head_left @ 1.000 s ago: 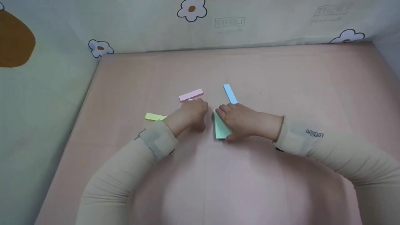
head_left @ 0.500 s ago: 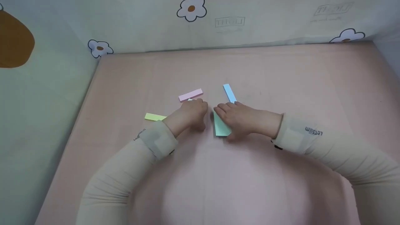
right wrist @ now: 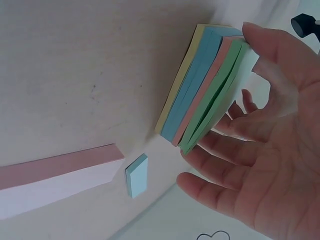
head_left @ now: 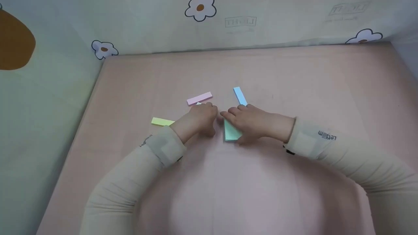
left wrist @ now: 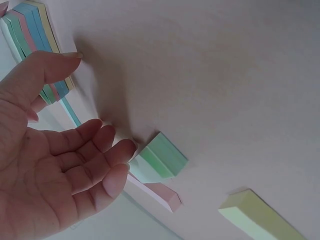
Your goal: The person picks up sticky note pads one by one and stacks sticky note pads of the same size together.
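Note:
My right hand (head_left: 251, 121) holds a stack of sticky note pads (head_left: 232, 133) by its edges, thumb at the near side and fingers at the far side. In the right wrist view, the stack (right wrist: 202, 85) shows yellow, blue, pink and green layers, with a gap between the green ones. My left hand (head_left: 200, 119) lies just left of the stack, palm bare, fingers loosely bent. Its fingertips are right at a small green block of notes (left wrist: 159, 157) in the left wrist view. Most of that block is hidden under the hand in the head view.
Around the hands, narrow note strips lie on the pink tabletop (head_left: 254, 195): a pink strip (head_left: 199, 98) behind the left hand, a yellow strip (head_left: 161, 121) left of it, and a blue strip (head_left: 240, 95) behind the right hand. Pale flower-patterned cloth (head_left: 147, 26) borders the table.
My right hand has shifted slightly away from me, along with the stack, and its fingers have edged left over it. The left hand has stayed still.

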Demonstrator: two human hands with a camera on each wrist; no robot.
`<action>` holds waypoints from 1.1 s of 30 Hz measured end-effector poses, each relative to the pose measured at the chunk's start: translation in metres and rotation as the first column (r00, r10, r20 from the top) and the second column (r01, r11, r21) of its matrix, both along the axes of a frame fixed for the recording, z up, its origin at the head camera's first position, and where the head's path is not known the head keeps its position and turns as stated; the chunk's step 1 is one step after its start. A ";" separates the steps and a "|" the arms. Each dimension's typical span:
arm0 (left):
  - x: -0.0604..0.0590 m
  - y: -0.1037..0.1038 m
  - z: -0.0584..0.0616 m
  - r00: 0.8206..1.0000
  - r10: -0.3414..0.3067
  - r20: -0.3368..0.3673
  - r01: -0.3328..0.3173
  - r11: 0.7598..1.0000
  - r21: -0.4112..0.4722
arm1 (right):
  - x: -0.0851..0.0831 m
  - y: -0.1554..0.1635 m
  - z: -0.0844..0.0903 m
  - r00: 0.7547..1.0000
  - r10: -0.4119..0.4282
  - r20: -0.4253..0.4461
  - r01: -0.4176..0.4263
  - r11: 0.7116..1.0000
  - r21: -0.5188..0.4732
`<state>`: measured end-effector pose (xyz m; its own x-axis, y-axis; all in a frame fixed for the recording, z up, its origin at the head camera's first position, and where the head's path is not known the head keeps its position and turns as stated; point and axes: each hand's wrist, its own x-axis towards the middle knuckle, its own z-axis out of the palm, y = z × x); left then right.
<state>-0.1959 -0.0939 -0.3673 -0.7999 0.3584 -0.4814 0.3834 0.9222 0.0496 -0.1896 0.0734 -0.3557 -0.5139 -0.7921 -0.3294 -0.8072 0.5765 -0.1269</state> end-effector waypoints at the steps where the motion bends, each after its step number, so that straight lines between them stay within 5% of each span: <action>1: 0.000 0.000 0.000 1.000 -0.001 -0.002 0.001 1.000 0.002 | 0.000 0.000 0.000 1.000 -0.003 0.005 0.003 1.000 -0.002; 13: 0.002 -0.003 0.002 1.000 -0.007 -0.009 0.008 1.000 0.013 | -0.002 -0.001 -0.003 0.997 -0.033 0.065 0.033 0.999 0.009; 21: 0.013 -0.003 0.007 0.998 -0.017 0.065 0.009 0.993 0.121 | -0.002 0.006 -0.004 0.997 -0.037 0.066 0.041 0.998 -0.054; 33: 0.017 0.014 -0.003 0.999 -0.042 0.005 0.041 0.985 0.166 | -0.004 0.013 -0.004 0.989 -0.107 0.105 0.109 0.994 -0.018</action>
